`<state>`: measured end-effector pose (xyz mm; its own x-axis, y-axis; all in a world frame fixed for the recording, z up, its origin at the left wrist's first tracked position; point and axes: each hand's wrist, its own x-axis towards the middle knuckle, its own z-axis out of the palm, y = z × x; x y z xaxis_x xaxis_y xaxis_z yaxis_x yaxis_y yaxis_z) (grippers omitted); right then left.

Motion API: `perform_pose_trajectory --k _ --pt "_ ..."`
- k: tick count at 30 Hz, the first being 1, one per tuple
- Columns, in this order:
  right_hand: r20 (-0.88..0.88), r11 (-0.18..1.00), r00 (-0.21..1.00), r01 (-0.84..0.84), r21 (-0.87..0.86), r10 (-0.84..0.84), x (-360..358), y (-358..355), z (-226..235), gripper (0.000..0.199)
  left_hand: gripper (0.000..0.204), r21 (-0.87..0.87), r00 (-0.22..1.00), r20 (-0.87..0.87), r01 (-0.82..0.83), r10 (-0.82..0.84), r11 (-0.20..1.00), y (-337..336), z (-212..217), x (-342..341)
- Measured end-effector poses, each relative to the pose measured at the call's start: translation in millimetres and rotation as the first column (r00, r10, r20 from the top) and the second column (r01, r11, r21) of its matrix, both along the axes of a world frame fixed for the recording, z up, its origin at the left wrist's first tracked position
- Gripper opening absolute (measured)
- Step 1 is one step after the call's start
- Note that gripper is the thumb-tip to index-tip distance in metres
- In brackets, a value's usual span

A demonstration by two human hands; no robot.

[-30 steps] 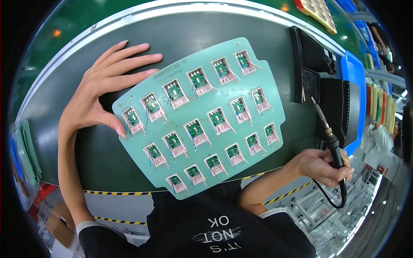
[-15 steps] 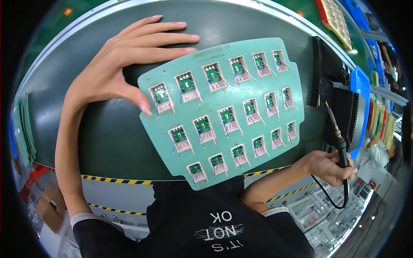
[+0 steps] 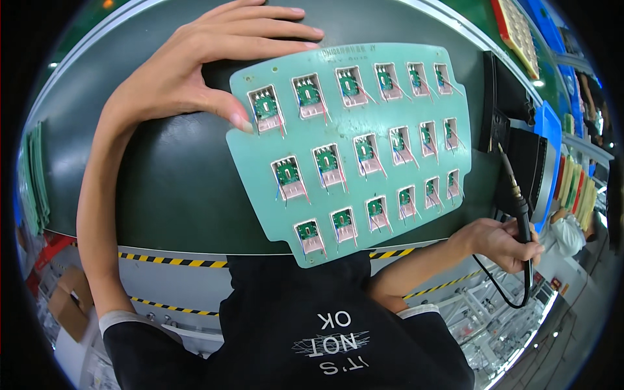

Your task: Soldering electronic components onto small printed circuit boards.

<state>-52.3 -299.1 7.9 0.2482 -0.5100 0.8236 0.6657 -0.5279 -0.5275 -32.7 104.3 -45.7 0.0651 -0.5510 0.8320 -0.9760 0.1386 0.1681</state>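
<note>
Currently, left hand (image 3: 170, 70): spread wide, thumb on green panel (image 3: 312, 134)
Right hand (image 3: 506, 244): wrapped around soldering iron (image 3: 522, 209)
Green panel: three rows of small circuit boards (image 3: 349, 85)

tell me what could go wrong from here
Thin wires stick out of the board, so a brush could bend them. In this view, its lower corner juts past the table's near edge, so a knock might shift it. If hot, the soldering iron in the right hand could burn something.
</note>
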Motion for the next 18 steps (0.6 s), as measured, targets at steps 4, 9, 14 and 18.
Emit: perform_pose_trajectory --k 4,9,14,18 --pt "0.013 1.0 1.0 -0.003 0.011 0.002 -0.8 -2.5 0.8 0.032 0.088 0.162 0.985 -0.115 -0.106 0.125 0.981 18.3 0.9 -8.6" --pt "-0.001 1.0 1.0 -0.008 0.021 0.008 -0.2 -5.4 -1.1 0.034 0.094 0.391 0.927 -0.207 -0.216 0.314 0.895 9.2 20.1 -21.0" --pt "-0.008 0.999 1.0 0.001 0.034 -0.001 -1.0 -3.6 -0.6 0.036 0.1 0.606 0.825 -0.244 -0.28 0.51 0.744 11.9 37.8 -34.4" --pt "-0.016 0.999 1.0 -0.011 0.041 0.012 -0.7 -4.0 -1.8 0.036 0.106 0.75 0.725 -0.229 -0.295 0.65 0.592 15.6 49.2 -38.9"
